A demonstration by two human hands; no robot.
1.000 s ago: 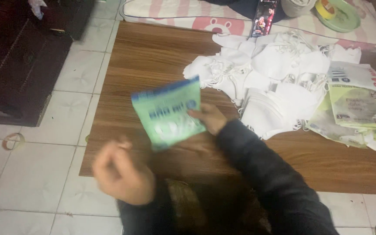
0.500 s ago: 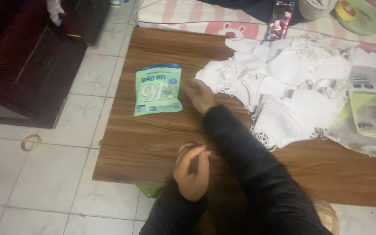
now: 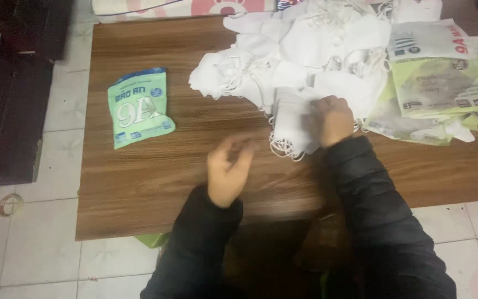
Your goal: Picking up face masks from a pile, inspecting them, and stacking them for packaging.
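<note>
Head view shows your right hand [image 3: 333, 119] on a small stack of white masks [image 3: 294, 126], at the near edge of the big mask pile [image 3: 305, 50]. Your fingers are curled down and pinching the top of the stack, which lies flat on the table [image 3: 156, 177]. Loops hang out of the stack on the near side.

Your left hand [image 3: 227, 171] is up over bare wood, just left of the stack. It touches nothing. It is blurry, with the fingers half bent and a bit apart, and it holds nothing that you can see.

One green pack [image 3: 139, 106] lies flat and alone far to your left, well apart from the masks. It looks full and done, so that looks like one pack finished.

Much is left, by the look of it. The pile is still big and loose, and it fills the far middle of the table. To your right lies a heap of flat bags [image 3: 443, 83], green and white. They look empty, but you cannot tell for sure. The stack under your right hand is not yet in any bag
</note>
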